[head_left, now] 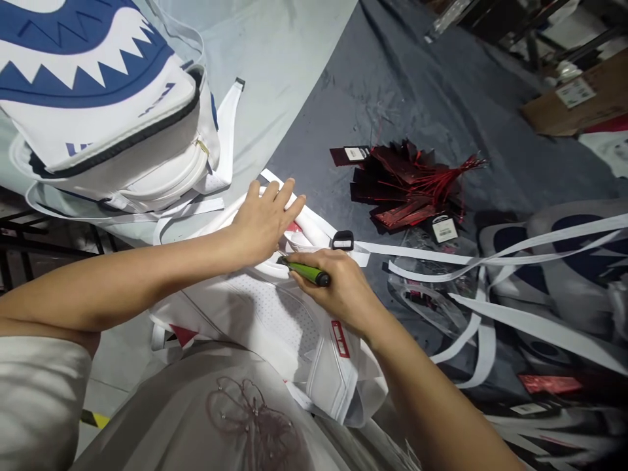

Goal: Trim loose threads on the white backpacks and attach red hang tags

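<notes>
Close Work at the Top of a White Bag

A person leans over a white bag (262, 311), which lies at the near edge of a gray-covered table, against the worker's clothing. The right hand (341, 278) is closed around a green-handled tool (309, 269), its dark tip just beside the bag's curved white edge. The left hand (267, 219) lies palm down over the bag's upper part, fingers extended and slightly parted; whether its hidden thumb grips anything cannot be told. The step in hand appears to be fine work with the tool's tip, though the exact contact is too small to make out. The next move would seem to call for a steady left hand and a light, controlled right one, with fingertips clear of the tip. Beyond lies a bundle of dark red tags (407, 186); a blue-and-white bag (147, 118) stands at upper left.
</notes>
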`<action>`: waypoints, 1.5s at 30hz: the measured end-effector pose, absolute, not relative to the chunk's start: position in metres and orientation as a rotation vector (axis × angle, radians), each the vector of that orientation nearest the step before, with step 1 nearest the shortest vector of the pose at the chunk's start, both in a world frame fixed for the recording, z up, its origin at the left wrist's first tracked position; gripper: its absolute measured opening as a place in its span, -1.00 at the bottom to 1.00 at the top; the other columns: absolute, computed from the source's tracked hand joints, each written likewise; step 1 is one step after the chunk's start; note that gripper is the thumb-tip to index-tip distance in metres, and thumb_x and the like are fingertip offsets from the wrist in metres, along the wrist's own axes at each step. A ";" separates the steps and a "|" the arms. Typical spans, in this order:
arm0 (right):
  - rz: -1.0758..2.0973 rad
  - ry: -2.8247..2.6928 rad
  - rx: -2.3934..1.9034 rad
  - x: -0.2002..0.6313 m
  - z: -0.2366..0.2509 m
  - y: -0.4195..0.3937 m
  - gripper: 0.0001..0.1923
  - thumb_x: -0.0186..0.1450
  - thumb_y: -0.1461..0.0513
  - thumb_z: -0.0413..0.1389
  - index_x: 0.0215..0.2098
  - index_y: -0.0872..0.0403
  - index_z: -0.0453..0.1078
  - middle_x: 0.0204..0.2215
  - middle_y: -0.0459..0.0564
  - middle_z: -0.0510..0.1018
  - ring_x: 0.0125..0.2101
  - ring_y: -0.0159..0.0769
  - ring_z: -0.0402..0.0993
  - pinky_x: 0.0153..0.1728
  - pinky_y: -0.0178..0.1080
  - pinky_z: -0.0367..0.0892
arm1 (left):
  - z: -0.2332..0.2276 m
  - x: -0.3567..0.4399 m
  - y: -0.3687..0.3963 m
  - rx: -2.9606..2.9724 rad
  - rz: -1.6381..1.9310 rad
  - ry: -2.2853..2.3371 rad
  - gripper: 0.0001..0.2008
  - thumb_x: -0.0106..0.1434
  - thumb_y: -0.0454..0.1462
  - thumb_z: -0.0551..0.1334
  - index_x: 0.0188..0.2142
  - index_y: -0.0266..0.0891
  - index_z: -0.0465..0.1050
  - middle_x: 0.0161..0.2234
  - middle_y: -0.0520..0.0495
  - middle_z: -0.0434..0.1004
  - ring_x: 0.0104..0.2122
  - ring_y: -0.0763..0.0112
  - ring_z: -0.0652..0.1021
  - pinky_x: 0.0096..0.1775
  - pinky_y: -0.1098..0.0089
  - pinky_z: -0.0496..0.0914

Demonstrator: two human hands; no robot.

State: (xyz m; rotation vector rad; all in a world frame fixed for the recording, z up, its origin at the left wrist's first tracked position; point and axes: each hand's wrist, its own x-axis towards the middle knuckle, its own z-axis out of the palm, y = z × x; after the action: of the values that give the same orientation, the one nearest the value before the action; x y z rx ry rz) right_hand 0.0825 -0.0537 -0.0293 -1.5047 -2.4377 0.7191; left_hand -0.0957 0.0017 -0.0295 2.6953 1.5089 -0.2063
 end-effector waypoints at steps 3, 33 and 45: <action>0.690 -2.444 -1.508 0.083 -0.030 -0.053 -0.76 0.31 0.23 0.21 -0.06 0.00 0.58 -0.25 0.00 0.67 -0.25 -0.20 0.58 -0.14 -0.21 0.41 | -0.027 -0.096 0.001 2.677 -0.224 1.505 -0.12 0.26 -0.16 0.31 0.43 -0.27 -0.12 0.44 -0.37 -0.19 0.32 -0.13 0.11 0.25 -0.08 0.07; 0.559 -2.255 -1.392 0.065 -0.051 -0.071 -0.77 0.32 0.17 0.20 -0.07 -0.02 0.58 -0.39 -0.06 0.63 -0.31 -0.19 0.50 -0.13 -0.10 0.21 | -0.028 -0.137 -0.003 2.685 -0.362 1.543 0.06 0.17 -0.32 0.31 0.45 -0.12 -0.41 0.44 -0.40 -0.28 0.22 -0.14 0.30 0.07 0.11 0.42; 0.551 -2.298 -1.306 0.048 -0.061 -0.062 -0.74 0.28 0.28 0.24 -0.06 -0.03 0.58 -0.44 -0.07 0.56 -0.32 -0.23 0.43 -0.16 -0.14 0.17 | -0.029 -0.129 0.002 2.579 -0.425 1.579 0.27 0.06 -0.22 0.46 0.44 -0.08 -0.50 0.45 -0.39 -0.43 0.28 -0.23 0.20 0.08 0.07 0.42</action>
State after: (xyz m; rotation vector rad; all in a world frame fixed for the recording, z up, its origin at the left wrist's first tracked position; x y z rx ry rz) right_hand 0.0479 -0.0625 -0.0606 -1.3059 -2.2976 0.5511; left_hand -0.1287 0.0019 -0.0288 2.5785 1.5787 -0.4246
